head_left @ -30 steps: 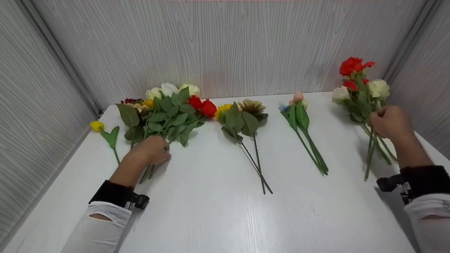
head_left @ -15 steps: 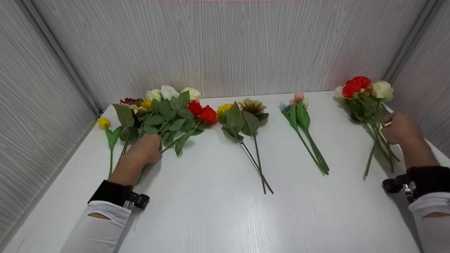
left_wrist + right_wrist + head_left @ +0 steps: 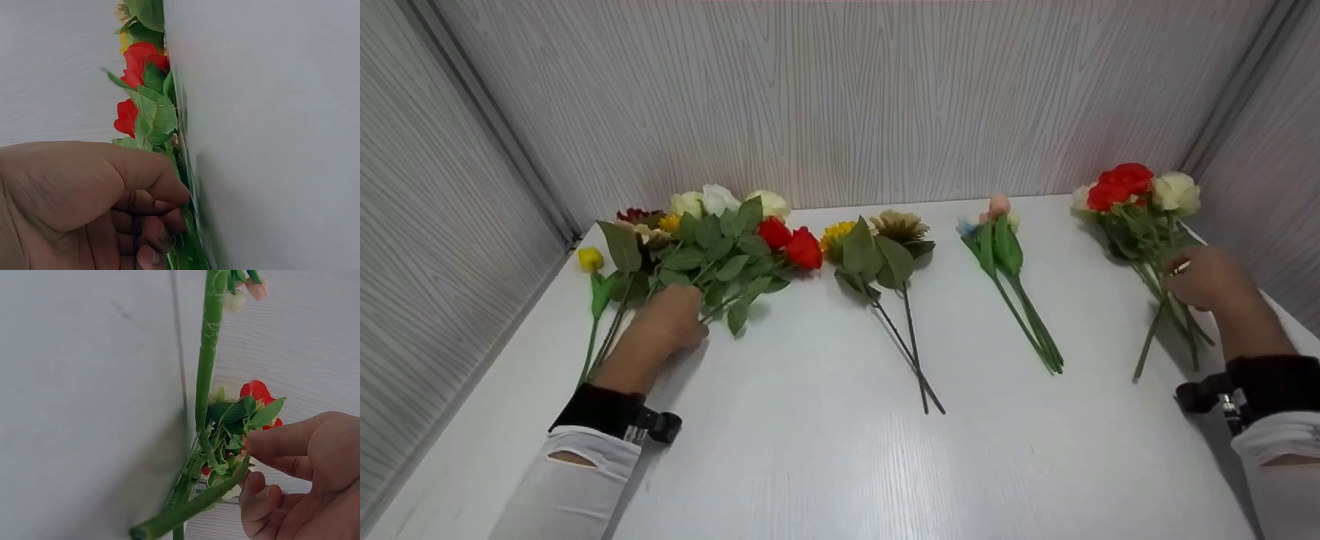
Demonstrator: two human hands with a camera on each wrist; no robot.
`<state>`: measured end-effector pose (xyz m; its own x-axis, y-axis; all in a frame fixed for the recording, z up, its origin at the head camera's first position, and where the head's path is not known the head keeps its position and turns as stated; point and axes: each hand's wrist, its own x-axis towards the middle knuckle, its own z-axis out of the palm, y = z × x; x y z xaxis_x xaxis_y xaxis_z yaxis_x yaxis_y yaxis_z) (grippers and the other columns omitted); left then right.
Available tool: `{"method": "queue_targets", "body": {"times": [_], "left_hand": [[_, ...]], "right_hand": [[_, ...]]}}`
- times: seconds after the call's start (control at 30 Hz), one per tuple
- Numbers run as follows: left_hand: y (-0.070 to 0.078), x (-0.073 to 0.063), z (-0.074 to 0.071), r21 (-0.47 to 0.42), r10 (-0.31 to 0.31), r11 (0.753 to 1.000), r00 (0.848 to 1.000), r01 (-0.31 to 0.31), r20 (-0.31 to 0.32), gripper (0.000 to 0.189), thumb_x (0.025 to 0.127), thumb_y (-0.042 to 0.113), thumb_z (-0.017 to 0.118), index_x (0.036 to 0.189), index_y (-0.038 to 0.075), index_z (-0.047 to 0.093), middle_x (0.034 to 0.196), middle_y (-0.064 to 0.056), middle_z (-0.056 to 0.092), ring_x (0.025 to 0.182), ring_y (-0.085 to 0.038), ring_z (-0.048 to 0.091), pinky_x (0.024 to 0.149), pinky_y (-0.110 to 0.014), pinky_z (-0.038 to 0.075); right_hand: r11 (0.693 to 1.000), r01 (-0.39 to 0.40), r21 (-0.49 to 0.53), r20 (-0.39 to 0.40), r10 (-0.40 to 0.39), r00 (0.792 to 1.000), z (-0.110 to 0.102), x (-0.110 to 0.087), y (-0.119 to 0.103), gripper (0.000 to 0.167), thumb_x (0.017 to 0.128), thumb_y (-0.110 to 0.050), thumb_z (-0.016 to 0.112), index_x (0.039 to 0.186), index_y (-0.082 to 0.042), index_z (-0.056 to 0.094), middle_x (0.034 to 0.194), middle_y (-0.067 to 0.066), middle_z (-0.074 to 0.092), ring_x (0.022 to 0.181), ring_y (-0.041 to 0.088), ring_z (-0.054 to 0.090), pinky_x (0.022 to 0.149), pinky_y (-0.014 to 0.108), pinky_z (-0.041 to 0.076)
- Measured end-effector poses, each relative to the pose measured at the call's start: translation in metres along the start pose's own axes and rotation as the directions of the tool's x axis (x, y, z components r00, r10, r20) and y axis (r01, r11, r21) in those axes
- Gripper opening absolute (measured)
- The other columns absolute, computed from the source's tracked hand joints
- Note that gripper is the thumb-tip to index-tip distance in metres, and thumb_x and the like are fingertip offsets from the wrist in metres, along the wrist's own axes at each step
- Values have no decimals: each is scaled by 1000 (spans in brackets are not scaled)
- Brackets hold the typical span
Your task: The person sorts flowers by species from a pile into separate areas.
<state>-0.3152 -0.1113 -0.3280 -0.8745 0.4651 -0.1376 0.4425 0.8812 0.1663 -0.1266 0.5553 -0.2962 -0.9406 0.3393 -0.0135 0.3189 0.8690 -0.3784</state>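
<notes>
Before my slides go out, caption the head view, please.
Left fingers at the left bunch, right fingers at the right bunch, two smaller bundles between.

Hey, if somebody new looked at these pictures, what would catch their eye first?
Probably the bright red blooms at the far right, set between pale flowers just beyond the right hand. Next, the leafy mixed cluster at the left, red roses at its right end and the left hand at its near side. The yellow tulip left of that cluster may stand out too.
</notes>
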Motion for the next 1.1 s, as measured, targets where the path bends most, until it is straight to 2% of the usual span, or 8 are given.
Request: {"method": "queue_targets", "body": {"times": [0.27,0.43,0.57,0.7,0.8,0.9,0.97,1.1], "left_hand": [[0,6,0,-30,2,1000,997,-4,-78,24,96,12,60,80,-6,65,80,-22,66,70,-28,63,63,-38,48],[-3,8,1,-104,-25,994,988,9,-154,26,98,11,57,80,-7,62,74,-21,63,68,-28,61,60,-38,48],[-2,7,1,-199,-71,980,970,24,-234,20,97,11,49,86,-5,53,74,-14,52,64,-24,49,57,-36,43],[4,5,-1,-264,-117,964,939,29,-324,22,96,13,44,97,-8,50,78,-13,48,68,-25,46,58,-36,41],[10,4,-3,-298,-133,954,923,21,-361,22,96,14,42,99,-7,48,77,-11,46,68,-24,47,57,-35,42],[16,4,-4,-309,-124,951,916,0,-381,18,96,13,41,96,-5,46,75,-8,42,66,-23,46,56,-35,41],[20,2,-6,-310,-114,951,910,-17,-398,16,95,13,41,93,-3,45,74,-6,40,66,-23,45,57,-35,41],[31,-2,-8,-313,-97,949,892,-51,-441,15,95,12,42,90,-1,47,73,-6,43,66,-23,48,57,-35,41]], "right_hand": [[1000,-15,-2,18,15,1000,-1,-1,-3,46,95,-24,54,123,12,52,106,36,56,65,26,58,54,35,48],[1000,-12,-15,9,12,1000,-2,-2,-8,48,95,-27,54,123,12,53,116,40,52,70,30,60,55,35,50],[1000,5,-25,-19,-5,1000,-2,-3,-10,47,94,-26,56,120,13,54,103,35,59,65,27,60,53,35,48],[999,13,-41,-61,-15,998,-3,-5,-13,48,93,-25,56,120,15,54,89,29,62,62,28,60,51,35,46],[998,9,-64,-79,-14,997,-5,-6,-16,51,95,-26,54,122,17,52,93,35,61,87,48,57,66,49,51],[996,2,-86,-86,-10,996,-6,-7,-21,52,96,-28,53,123,17,51,109,43,55,115,64,36,86,65,44],[996,-2,-88,-88,-6,996,-6,-7,-25,52,97,-29,53,124,16,51,118,46,50,124,68,22,95,72,35],[999,-14,-49,-117,8,993,-7,-7,-33,52,98,-29,53,125,15,51,130,47,39,130,68,16,99,74,30]]}}
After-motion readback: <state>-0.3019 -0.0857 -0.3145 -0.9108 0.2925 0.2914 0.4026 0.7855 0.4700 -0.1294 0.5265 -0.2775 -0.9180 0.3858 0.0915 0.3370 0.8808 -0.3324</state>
